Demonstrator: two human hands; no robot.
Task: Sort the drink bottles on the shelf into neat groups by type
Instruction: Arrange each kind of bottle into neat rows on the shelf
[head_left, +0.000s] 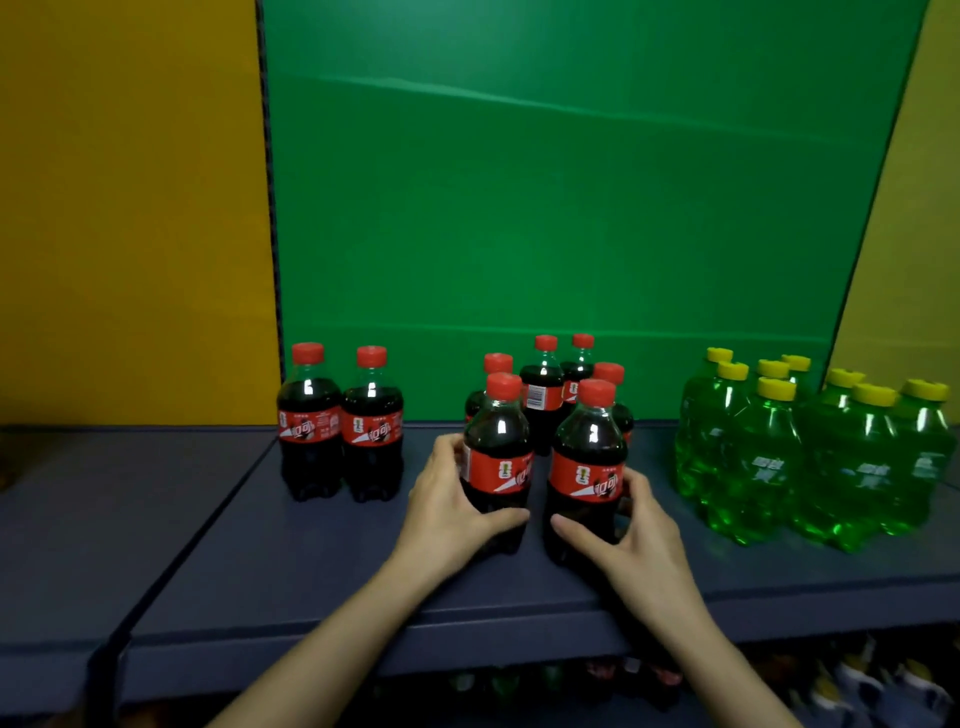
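Shelf (311, 566); hands (447, 512) (641, 535) round 2 cola bottles (497, 441) (589, 444)

Two bare hands, left hand (452, 512) and right hand (636, 540), each on a bare wrist. Long, slim bare left forearm (332, 639), cut off at the bottom edge. Bare right forearm (727, 660) of the same build, also cut off at the bottom edge. Slender fingers (440, 451); nails too small to tell. Both forearms dimmer and slightly blurred toward the bottom of the view.
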